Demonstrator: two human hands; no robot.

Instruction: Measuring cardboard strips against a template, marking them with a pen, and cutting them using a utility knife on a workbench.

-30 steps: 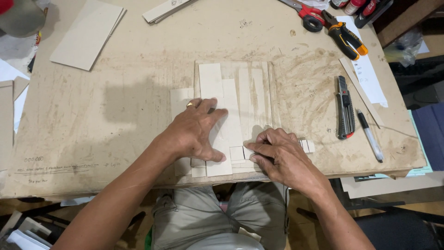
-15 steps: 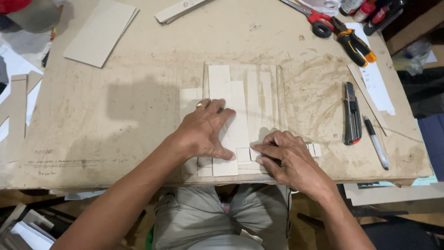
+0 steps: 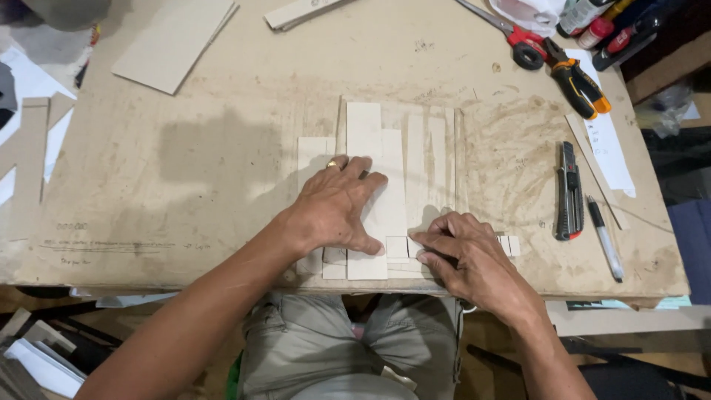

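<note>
Several long pale cardboard strips [image 3: 364, 130] lie side by side on a brown cardboard work board [image 3: 222, 163]. My left hand [image 3: 337, 204], with a ring on one finger, presses flat on the strips, fingers spread. My right hand [image 3: 463, 255] rests at the near edge, its fingertips pinching or pushing a small square cardboard piece [image 3: 397, 247] against the strip ends. More small squares [image 3: 509, 245] lie just right of that hand. My lap shows below the board's edge.
A utility knife [image 3: 569, 192] and a pen [image 3: 605, 238] lie to the right. Scissors [image 3: 515, 35], orange-handled pliers [image 3: 581, 83] and bottles [image 3: 592, 18] sit at the far right. A cardboard sheet [image 3: 174, 41] lies far left, a paper strip [image 3: 609, 152] at right.
Both hands stay in nearly the same place on the strips; the right fingers have shifted slightly at the small square. The camera view has drifted a little.
</note>
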